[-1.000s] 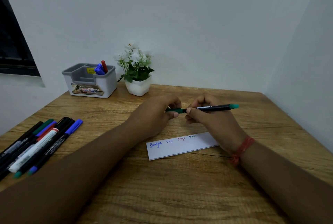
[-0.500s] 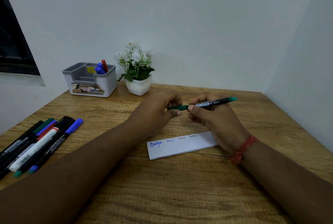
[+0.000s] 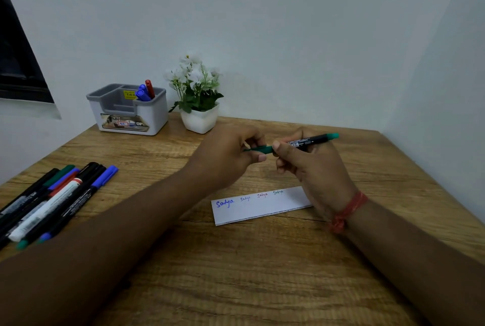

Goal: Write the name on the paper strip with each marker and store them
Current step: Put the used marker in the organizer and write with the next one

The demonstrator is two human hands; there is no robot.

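— Four names sit on the paper strip (image 3: pixel 262 205) at frame centre; why do we lift the green marker (image 3: pixel 301 142) above it?

— Our right hand (image 3: pixel 312 165) clamps the barrel while our left hand (image 3: pixel 228 155) pinches its cap, probably recapping before storing.

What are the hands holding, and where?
One green marker. The right hand grips its black barrel; the left hand pinches its green cap end.

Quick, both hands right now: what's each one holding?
Left hand: closed on the green cap of the marker.
Right hand: closed on the green marker barrel.
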